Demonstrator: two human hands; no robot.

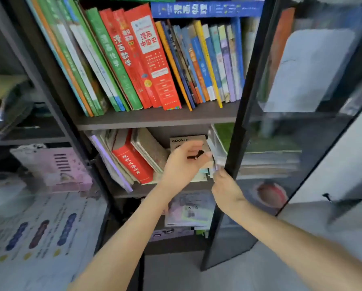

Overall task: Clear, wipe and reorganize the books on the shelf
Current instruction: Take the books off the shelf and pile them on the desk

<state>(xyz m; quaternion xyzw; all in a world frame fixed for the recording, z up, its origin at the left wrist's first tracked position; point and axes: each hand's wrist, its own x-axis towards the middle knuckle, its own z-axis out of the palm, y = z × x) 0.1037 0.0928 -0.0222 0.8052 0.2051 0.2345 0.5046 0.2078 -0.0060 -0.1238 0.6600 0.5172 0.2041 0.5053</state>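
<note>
Clearing barely begun.
Your left hand (184,162) grips the beige softcover book (188,140) beside the thick red dictionary (133,162); right hand (225,185) holds pale thin booklets (217,145).

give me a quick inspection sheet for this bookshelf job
surface: dark shelf boards, books on every level
job's things: upper-row books lean; red dictionary leans; cookie book faces out
clutter: loose booklets piled on the level below
grippers: left hand lies on the cookie book, grip unclear; right hand pinches thin books by the door frame
cables: nothing seen
surroundings: glass door open at right; glass-fronted cabinet at left
</note>
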